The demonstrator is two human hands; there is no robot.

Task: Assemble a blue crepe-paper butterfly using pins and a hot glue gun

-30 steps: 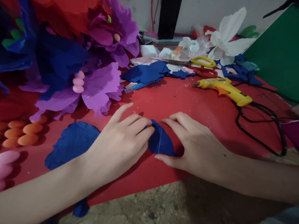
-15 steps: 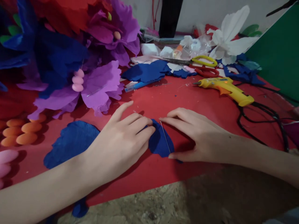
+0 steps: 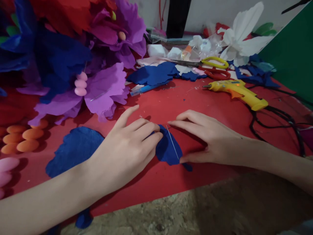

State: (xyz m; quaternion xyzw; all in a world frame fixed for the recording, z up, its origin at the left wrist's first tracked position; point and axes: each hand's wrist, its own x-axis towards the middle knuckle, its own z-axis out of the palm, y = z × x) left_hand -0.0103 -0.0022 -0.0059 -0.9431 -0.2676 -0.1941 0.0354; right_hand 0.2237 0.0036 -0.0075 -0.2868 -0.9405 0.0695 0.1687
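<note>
A small blue paper petal lies on the red sheet. My left hand rests at its left side, fingers bent together on the petal's edge, little finger lifted away. Across the petal runs a thin, straight silver wire. My right hand is on the other side with thumb and fingers wide apart. Its fingertips are close to the wire's upper end and its thumb is by the lower end at the petal's edge. A larger blue petal lies partly under my left forearm.
A yellow glue gun with a black cord lies right. Red-and-yellow scissors rest on blue scraps behind. Big purple paper flowers fill the left, near orange beads. A white flower stands back right.
My right hand has shifted slightly up and right, its thumb drawing off the wire's lower end. The left hand stays in place on the petal.
</note>
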